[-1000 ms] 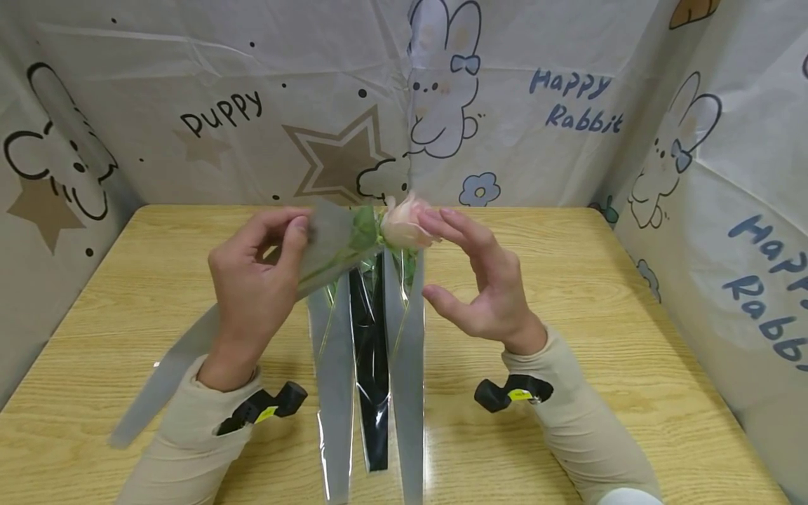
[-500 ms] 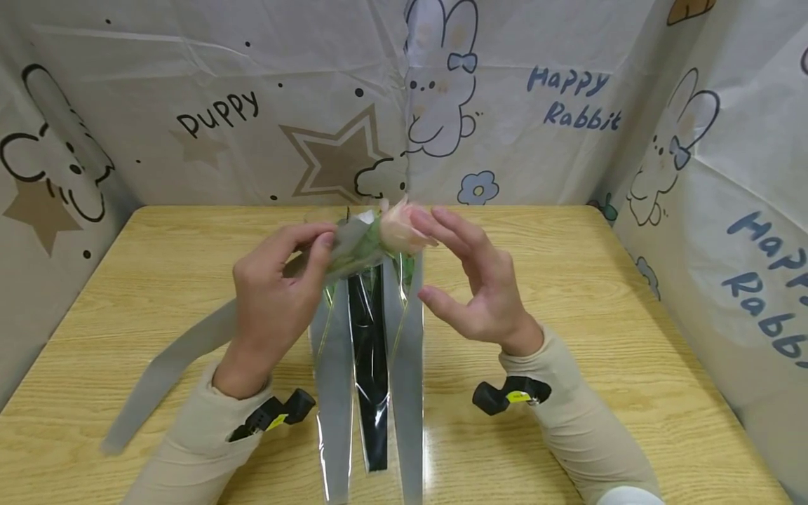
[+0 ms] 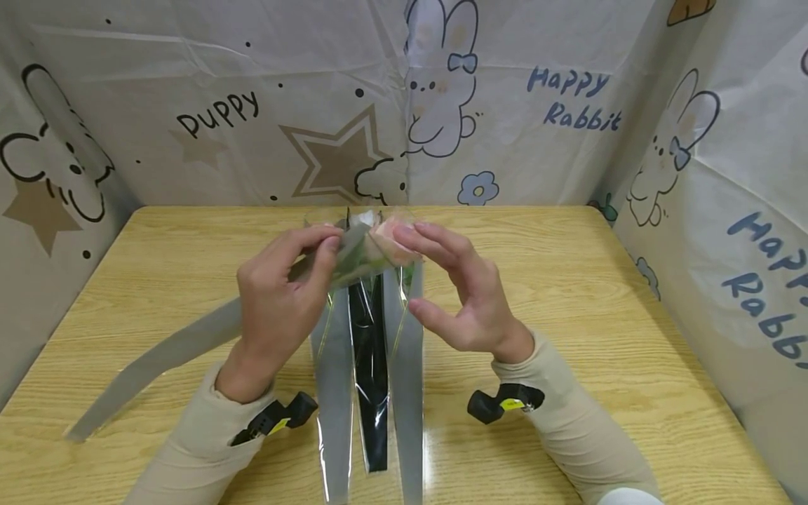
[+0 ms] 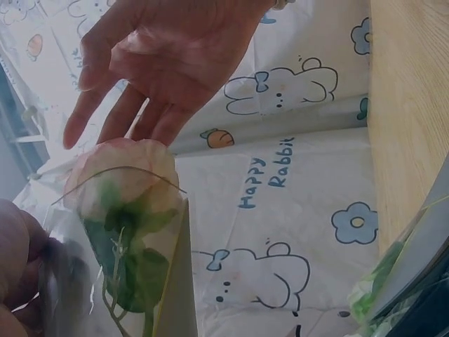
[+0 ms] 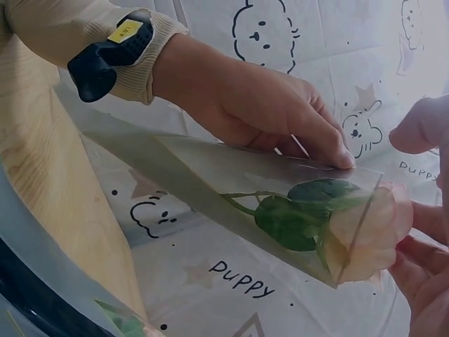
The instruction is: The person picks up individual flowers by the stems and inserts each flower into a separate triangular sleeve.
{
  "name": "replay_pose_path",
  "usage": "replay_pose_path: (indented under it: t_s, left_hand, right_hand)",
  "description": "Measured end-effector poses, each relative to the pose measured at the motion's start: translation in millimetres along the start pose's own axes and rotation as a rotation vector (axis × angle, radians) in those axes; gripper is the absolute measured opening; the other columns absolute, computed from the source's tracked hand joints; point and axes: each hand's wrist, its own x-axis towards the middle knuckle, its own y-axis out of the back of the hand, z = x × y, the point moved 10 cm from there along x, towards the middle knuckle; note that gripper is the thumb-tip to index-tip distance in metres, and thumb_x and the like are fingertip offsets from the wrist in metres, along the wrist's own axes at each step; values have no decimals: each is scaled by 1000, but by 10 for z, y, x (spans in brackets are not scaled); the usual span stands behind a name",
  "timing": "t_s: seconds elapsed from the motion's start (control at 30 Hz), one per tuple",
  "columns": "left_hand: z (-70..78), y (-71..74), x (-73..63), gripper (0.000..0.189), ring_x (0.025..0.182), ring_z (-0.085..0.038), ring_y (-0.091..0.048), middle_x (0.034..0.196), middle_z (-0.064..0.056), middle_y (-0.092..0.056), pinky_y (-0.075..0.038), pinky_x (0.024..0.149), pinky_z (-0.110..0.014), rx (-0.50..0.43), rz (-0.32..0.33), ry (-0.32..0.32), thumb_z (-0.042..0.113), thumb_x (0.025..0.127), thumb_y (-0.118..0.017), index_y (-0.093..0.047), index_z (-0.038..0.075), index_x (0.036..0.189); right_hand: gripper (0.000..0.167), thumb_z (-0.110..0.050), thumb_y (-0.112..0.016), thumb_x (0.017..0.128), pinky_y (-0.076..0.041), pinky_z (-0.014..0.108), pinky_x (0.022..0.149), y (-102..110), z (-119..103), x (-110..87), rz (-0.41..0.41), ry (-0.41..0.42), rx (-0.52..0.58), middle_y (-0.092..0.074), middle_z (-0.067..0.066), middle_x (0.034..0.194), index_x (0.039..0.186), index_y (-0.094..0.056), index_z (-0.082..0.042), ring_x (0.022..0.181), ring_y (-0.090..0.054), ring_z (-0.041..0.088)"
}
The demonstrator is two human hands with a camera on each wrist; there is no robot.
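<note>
My left hand (image 3: pixel 280 294) pinches the upper edge of a flower sleeve (image 5: pixel 210 168) between thumb and fingers. The sleeve has a clear front and grey back, and its narrow tail trails left across the table. Inside lies a pale pink rose (image 5: pixel 365 232) with green leaves (image 5: pixel 287 223). The sleeve's mouth crosses the bloom, leaving the outer petals beyond its edge. Fingers of my right hand (image 3: pixel 463 294) rest lightly extended at the bloom's outer petals, thumb held apart below. In the left wrist view the bloom (image 4: pixel 126 175) shows under the fingertips.
Three wrapped flowers lie side by side below my hands: a grey sleeve (image 3: pixel 334 400), a black sleeve (image 3: pixel 370 372) and another grey sleeve (image 3: pixel 407 400). They rest on a wooden table (image 3: pixel 536 435). Printed cloth walls (image 3: pixel 252 161) enclose the back and sides.
My left hand has moved right with the sleeve, whose mouth now covers part of the bloom. The bloom and my right hand have shifted slightly left and down.
</note>
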Motion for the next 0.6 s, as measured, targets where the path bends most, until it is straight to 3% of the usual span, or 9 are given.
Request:
replay_pose_path:
  t_s: [0.17, 0.37, 0.6]
  left_hand:
    - [34, -2, -4, 9, 86, -34, -76, 94, -21, -78, -53, 90, -5, -20, 18, -14, -2, 93, -69, -76, -5, 98]
    - [65, -41, -19, 8, 86, -33, -76, 93, -20, -78, -52, 91, -5, -20, -4, -32, -2, 93, -69, -76, -5, 97]
    - [88, -101, -53, 8, 83, -30, -76, 93, -19, -78, -52, 89, -4, 0, -53, -52, 0, 93, -70, -74, -6, 97]
  right_hand:
    - [66, -19, -68, 98, -49, 49, 117, -46, 18, 3, -21, -14, 15, -58, 3, 153, 151, -37, 5, 143, -56, 25]
    - [68, -14, -68, 97, -50, 47, 115, -81, 30, -2, -34, -38, 73, -59, 6, 149, 154, -34, 2, 141, -58, 22]
    - [66, -13, -70, 95, -54, 38, 112, -98, 74, -46, -36, -116, 112, -56, 41, 125, 146, -35, 10, 133, -61, 13]
